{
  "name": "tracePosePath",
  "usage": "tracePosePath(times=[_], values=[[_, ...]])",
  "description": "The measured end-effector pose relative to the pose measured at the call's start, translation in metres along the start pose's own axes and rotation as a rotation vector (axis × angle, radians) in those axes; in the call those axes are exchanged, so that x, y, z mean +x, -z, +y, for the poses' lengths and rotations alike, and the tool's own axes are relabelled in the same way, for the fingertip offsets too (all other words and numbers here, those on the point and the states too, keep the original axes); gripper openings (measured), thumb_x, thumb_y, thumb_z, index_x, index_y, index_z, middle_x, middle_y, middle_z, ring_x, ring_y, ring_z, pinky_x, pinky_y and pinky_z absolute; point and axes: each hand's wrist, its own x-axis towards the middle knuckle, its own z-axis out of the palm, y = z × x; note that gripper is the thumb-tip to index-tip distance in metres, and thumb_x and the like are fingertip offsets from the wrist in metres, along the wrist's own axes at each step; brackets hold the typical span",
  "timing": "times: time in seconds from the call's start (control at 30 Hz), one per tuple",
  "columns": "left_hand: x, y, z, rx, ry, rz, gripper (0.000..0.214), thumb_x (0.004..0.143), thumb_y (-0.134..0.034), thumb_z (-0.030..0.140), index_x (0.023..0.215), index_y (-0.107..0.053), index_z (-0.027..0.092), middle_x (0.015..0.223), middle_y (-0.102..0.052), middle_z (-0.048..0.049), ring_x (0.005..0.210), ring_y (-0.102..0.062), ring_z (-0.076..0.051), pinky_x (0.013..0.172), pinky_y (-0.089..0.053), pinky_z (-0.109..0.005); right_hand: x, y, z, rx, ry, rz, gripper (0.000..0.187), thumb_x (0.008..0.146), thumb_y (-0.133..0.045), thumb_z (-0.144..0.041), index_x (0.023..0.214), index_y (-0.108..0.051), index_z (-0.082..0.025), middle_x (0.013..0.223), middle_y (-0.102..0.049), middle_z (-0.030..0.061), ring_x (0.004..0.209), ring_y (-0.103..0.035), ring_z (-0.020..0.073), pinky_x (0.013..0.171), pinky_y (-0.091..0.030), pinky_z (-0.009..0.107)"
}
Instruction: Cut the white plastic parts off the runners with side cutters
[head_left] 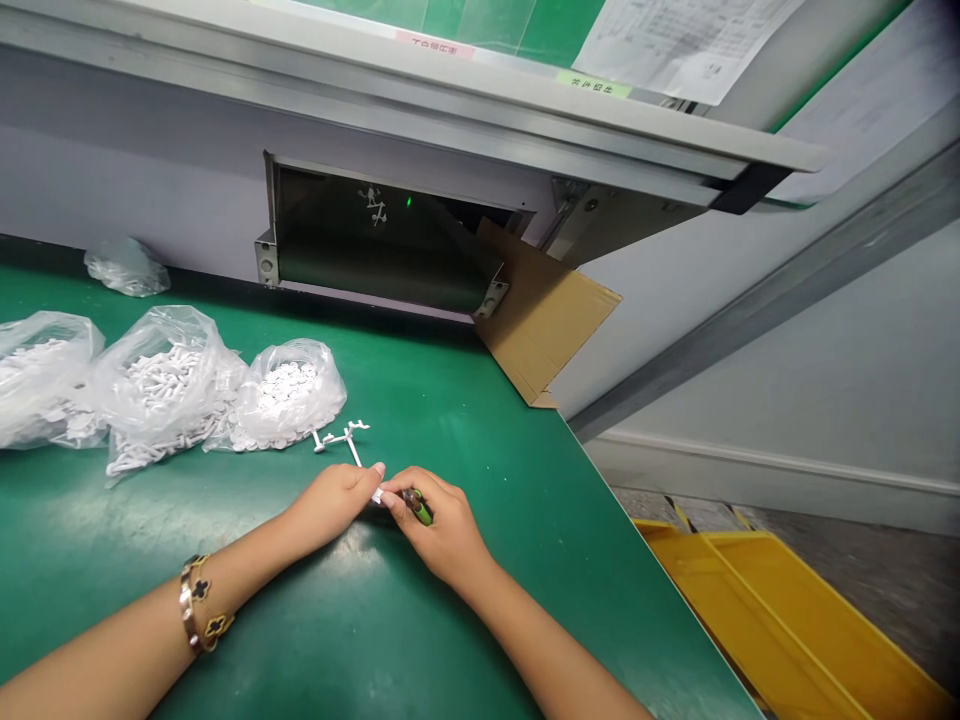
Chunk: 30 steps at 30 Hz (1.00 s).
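My left hand (334, 500) rests on the green table (420, 390), fingers closed on a small white plastic part (378, 496). My right hand (442, 525) meets it fingertip to fingertip and grips a small green-handled tool (421, 510). A white branched plastic sprue (343, 438) lies on the table just beyond my left hand. A bracelet (201, 605) sits on my left wrist.
Three clear bags of white plastic parts (289, 395) (161, 385) (41, 375) lie at the left. A crumpled empty bag (126, 265) sits farther back. A conveyor opening (382, 250) and a cardboard flap (540, 315) lie ahead. Yellow bins (780, 620) stand on the floor right.
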Motion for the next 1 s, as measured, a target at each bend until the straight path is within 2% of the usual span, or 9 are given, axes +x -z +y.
tracePosePath(times=[0.2, 0.43, 0.57, 0.63, 0.7, 0.77, 0.87, 0.93, 1.0], values=[[-0.001, -0.001, 0.0, 0.011, 0.012, -0.037, 0.047, 0.083, -0.025, 0.052, 0.05, -0.025, 0.019, 0.05, -0.022, 0.0045, 0.05, -0.022, -0.01, 0.049, -0.016, -0.025, 0.0, -0.001, 0.001, -0.049, 0.008, 0.04, 0.008, 0.077, -0.048, -0.021, 0.073, -0.055, -0.02, 0.068, -0.06, 0.0004, 0.064, -0.054, 0.0127, 0.063, -0.043, 0.023], [-0.001, 0.001, 0.0, -0.053, 0.079, -0.079, 0.049, 0.082, -0.025, 0.055, 0.049, -0.029, 0.019, 0.046, -0.026, 0.0048, 0.047, -0.024, -0.01, 0.048, -0.017, -0.025, 0.001, 0.003, 0.002, 0.008, 0.053, -0.033, 0.009, 0.081, -0.048, -0.024, 0.077, -0.055, -0.02, 0.071, -0.062, 0.0012, 0.066, -0.055, 0.0128, 0.063, -0.043, 0.023], [-0.003, 0.005, 0.003, 0.053, 0.012, -0.115, 0.046, 0.084, -0.028, 0.049, 0.051, -0.034, 0.017, 0.051, -0.033, 0.0035, 0.052, -0.028, -0.011, 0.049, -0.019, -0.024, 0.001, -0.001, 0.002, -0.047, 0.039, -0.024, 0.005, 0.076, -0.048, -0.018, 0.075, -0.051, -0.021, 0.07, -0.059, 0.0, 0.066, -0.054, 0.0124, 0.064, -0.043, 0.023], [-0.006, 0.008, 0.006, 0.093, -0.056, -0.086, 0.046, 0.084, -0.029, 0.048, 0.05, -0.034, 0.017, 0.05, -0.034, 0.0033, 0.051, -0.029, -0.01, 0.049, -0.019, -0.024, 0.002, -0.003, 0.004, -0.091, 0.03, -0.029, 0.007, 0.073, -0.047, -0.015, 0.076, -0.051, -0.021, 0.072, -0.059, 0.0001, 0.069, -0.054, 0.0132, 0.066, -0.043, 0.024], [-0.008, 0.012, 0.009, 0.059, -0.116, 0.064, 0.047, 0.083, -0.032, 0.049, 0.048, -0.03, 0.018, 0.047, -0.031, 0.0036, 0.049, -0.028, -0.01, 0.048, -0.02, -0.024, 0.003, -0.003, 0.006, -0.152, 0.076, -0.077, 0.017, 0.072, -0.048, -0.013, 0.086, -0.054, -0.021, 0.085, -0.062, 0.0028, 0.08, -0.055, 0.0153, 0.074, -0.043, 0.027], [-0.011, 0.017, 0.012, -0.094, -0.13, 0.321, 0.049, 0.084, -0.031, 0.052, 0.048, -0.031, 0.018, 0.046, -0.031, 0.0039, 0.046, -0.031, -0.009, 0.046, -0.024, -0.023, 0.004, -0.002, 0.007, -0.253, 0.151, -0.177, 0.033, 0.072, -0.049, -0.01, 0.103, -0.054, -0.022, 0.109, -0.06, 0.0059, 0.097, -0.052, 0.0179, 0.084, -0.04, 0.032], [-0.01, 0.026, 0.01, -0.394, -0.135, 0.629, 0.049, 0.087, -0.026, 0.053, 0.064, -0.049, 0.017, 0.053, -0.045, 0.0012, 0.046, -0.043, -0.011, 0.043, -0.032, -0.022, 0.005, 0.0, 0.007, -0.392, 0.196, -0.341, 0.044, 0.075, -0.051, -0.011, 0.117, -0.051, -0.025, 0.13, -0.049, 0.0043, 0.107, -0.046, 0.0195, 0.087, -0.038, 0.035], [-0.005, 0.031, 0.006, -0.493, -0.17, 0.707, 0.045, 0.088, -0.028, 0.052, 0.085, -0.054, 0.015, 0.069, -0.054, -0.0026, 0.053, -0.051, -0.012, 0.044, -0.037, -0.021, 0.005, 0.001, 0.009, -0.413, 0.188, -0.364, 0.038, 0.077, -0.051, -0.014, 0.114, -0.053, -0.023, 0.128, -0.051, 0.0034, 0.106, -0.047, 0.019, 0.085, -0.038, 0.034], [0.0, 0.035, 0.001, -0.43, -0.17, 0.736, 0.037, 0.088, -0.032, 0.047, 0.097, -0.05, 0.017, 0.078, -0.054, -0.0026, 0.056, -0.051, -0.011, 0.047, -0.039, -0.021, 0.005, 0.002, 0.012, -0.4, 0.178, -0.338, 0.033, 0.077, -0.051, -0.012, 0.108, -0.055, -0.021, 0.123, -0.055, 0.0036, 0.106, -0.048, 0.0183, 0.085, -0.037, 0.033]])
